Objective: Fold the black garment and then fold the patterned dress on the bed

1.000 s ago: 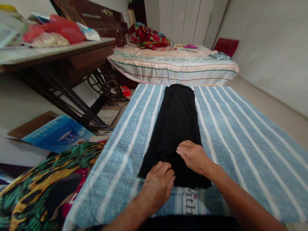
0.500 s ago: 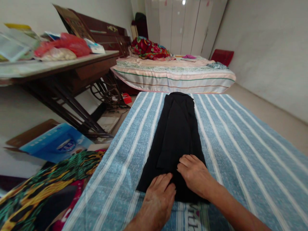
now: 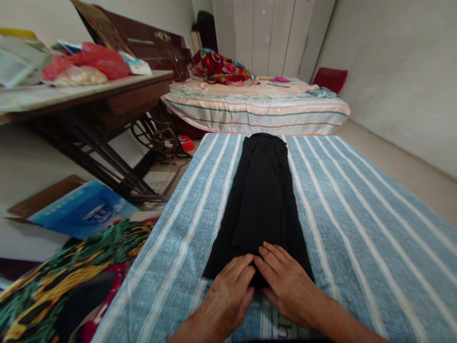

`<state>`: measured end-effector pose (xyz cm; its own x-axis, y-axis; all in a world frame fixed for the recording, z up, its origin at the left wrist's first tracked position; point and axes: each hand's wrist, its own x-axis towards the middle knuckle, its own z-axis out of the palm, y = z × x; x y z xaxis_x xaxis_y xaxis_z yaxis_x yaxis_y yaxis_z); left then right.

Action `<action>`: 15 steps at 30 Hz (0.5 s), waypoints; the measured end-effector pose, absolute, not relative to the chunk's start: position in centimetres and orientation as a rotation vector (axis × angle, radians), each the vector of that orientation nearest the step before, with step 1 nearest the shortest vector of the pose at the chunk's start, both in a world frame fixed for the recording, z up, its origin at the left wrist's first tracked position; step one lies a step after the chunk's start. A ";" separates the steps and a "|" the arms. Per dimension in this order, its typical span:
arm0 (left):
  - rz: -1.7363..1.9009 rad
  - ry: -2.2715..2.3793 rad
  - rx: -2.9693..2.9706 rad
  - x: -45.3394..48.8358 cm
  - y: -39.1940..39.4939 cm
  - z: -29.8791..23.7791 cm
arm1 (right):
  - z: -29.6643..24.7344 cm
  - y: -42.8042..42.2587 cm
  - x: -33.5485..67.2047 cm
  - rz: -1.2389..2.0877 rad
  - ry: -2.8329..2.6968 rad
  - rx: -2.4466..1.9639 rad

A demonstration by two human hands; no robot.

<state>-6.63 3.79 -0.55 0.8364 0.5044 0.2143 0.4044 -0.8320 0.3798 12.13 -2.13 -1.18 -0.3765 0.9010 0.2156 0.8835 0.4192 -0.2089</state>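
Across the room, pale cupboards point(image 3: 260, 38) stood behind a bed point(image 3: 257, 114) with a red flowered blanket point(image 3: 219, 66) heaped on it. A treadle table point(image 3: 143, 88) ran along the left wall with a red bag point(image 3: 107, 62) on top; a blue box point(image 3: 87, 209) and some fringed cloth point(image 3: 89, 267) sat low on that side. Nearer me was a blue striped cover point(image 3: 357, 214), spread flat, and on it, lengthwise in front of the person, lay a black garment point(image 3: 264, 200) folded into a long strip, its narrower end toward the bed.

Both hands were at the near end, palms down. The left hand point(image 3: 232, 293) and right hand point(image 3: 285, 278) slanted inward until their fingertips almost met, fingers fairly straight and close together. They touched the cloth, but I could not tell whether either one pinched it, since the thumbs were partly hidden.

The garment looked light, soft and limp to me, nothing fragile, though its loose inner layer could probably slide or wrinkle if dragged. I judged the near edge best for a hold, one hand toward each corner, taking all the layers together.
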 end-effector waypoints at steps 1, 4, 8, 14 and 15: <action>0.424 0.681 2.693 -6.8 3.9 -0.4 | -1.1 -2.1 12.2 0.103 -2.397 -1.549; 0.384 0.648 2.716 -7.2 4.0 -0.1 | -0.7 -2.0 12.3 0.173 -2.440 -1.546; 0.379 0.629 2.773 -7.5 4.1 0.0 | -0.6 -2.1 12.3 0.184 -2.475 -1.550; 0.306 0.648 2.811 -7.7 4.1 0.0 | -1.0 -2.3 12.0 0.057 -2.520 -1.545; 0.289 0.647 2.811 -7.8 4.2 0.0 | -0.9 -2.2 12.0 0.058 -2.535 -1.548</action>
